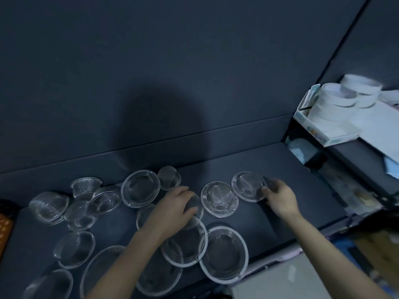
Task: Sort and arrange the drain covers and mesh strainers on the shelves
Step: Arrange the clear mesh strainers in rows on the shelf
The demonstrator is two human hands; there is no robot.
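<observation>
My right grip (278, 197) is closed on the rightmost mesh strainer (248, 186). Thumb and fingertips pinch its near-right rim, though the fingers are blurred. That strainer lies bowl-down on the dark shelf (280, 165), with its rim just beside a second flat-rimmed strainer (219, 198) to its left.

My left grip (174, 203) has its fingers curled over the dome of a small mesh strainer (194, 207), between that second strainer and a wide-rimmed strainer (140, 188) farther back. Just under my left wrist sits a large ringed strainer (184, 242), which overlaps another big one (223, 253) near the shelf's front edge.

More strainers are scattered to the left. There is a cluster of domed ones (49, 207), some tipped on their sides, and several larger bowls (74, 249) toward the near-left corner. A small strainer (169, 178) sits tilted at the back against the wall.

On a side rack at the right, white round stacks (336, 98) sit on a pale box (332, 134). Whether they are rolls or tubs I cannot tell.
</observation>
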